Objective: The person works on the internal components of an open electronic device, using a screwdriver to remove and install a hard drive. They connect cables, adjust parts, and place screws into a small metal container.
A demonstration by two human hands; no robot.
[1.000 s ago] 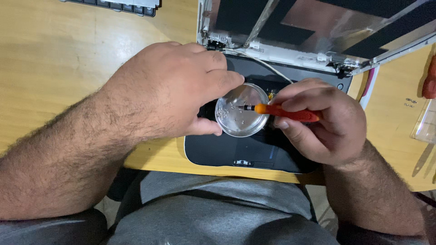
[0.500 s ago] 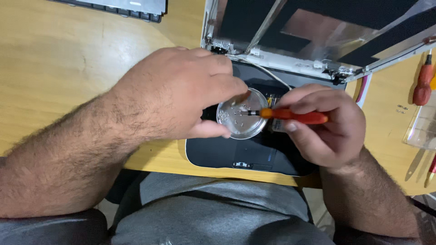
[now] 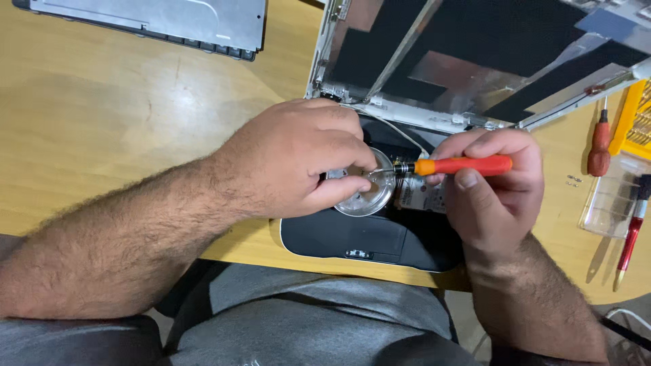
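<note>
Here: left hand (image 3: 298, 159) pinched round clear plastic dish (image 3: 361, 193) steady; right hand (image 3: 489, 186) clamped orange-handled screwdriver (image 3: 461, 165); tip best kept level, light pressure.

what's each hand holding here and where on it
The right hand holds an orange-handled screwdriver by its handle. The left hand pinches the rim of a small round clear dish between thumb and fingers.

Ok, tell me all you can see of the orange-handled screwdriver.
The orange-handled screwdriver is slim, with a black collar and a thin metal shaft. It lies almost level, tip pointing left into the round clear dish. The right hand grips the handle; the left hand steadies the dish over the black laptop base.
</note>
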